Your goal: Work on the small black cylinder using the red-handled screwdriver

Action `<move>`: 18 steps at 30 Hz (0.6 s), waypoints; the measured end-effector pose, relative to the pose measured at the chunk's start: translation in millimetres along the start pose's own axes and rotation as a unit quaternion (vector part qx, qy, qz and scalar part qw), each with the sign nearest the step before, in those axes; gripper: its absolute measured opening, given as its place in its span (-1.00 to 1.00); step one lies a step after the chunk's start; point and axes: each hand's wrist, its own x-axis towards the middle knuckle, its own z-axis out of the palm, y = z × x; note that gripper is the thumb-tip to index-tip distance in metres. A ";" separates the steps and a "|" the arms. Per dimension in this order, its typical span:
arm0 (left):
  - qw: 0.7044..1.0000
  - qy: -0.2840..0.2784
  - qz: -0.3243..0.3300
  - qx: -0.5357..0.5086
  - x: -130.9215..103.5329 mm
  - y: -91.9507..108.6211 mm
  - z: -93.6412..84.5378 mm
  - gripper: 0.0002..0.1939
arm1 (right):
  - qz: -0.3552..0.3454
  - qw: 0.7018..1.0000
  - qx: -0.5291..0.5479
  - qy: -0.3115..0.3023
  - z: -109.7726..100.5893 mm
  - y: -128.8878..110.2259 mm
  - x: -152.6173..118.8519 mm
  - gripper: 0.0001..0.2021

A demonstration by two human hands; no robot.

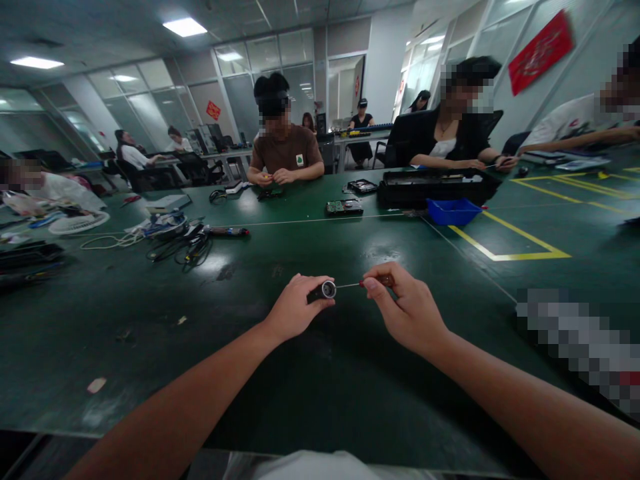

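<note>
My left hand [297,303] is closed around a dark cylinder [320,291] with a silver ring at its open end, which faces me. Its kind I cannot make out. In my right hand [407,307] is a screwdriver [350,286], gripped by its reddish-brown handle between thumb and fingers. The thin metal shaft points left, and its tip meets or nearly meets the ringed end of the cylinder. Both hands are above the green tabletop [280,400], in front of my body.
A tangle of cables [187,243] lies to the left. Further back are a circuit-board device [344,207], a blue tray [453,212] and a long black housing [435,189]. A blurred-out object [580,340] lies at right. Across the table sits a person in a brown shirt [287,152].
</note>
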 end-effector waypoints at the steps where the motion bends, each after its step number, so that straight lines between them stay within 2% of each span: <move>1: 1.000 0.001 -0.001 0.000 0.0 -0.5 0.1 -0.60 | 0.000 1.000 0.000 -0.001 -0.3 -0.3 -0.1 -0.88; 11: 1.000 0.007 0.017 -0.004 -0.3 -6.1 2.2 -0.60 | -0.010 0.999 0.020 -0.044 -1.2 -5.4 -1.8 -0.89; 18: 1.000 -0.005 0.011 0.002 0.0 -5.7 3.7 -0.60 | -0.002 0.999 0.018 -0.027 1.5 -4.1 -2.2 -0.86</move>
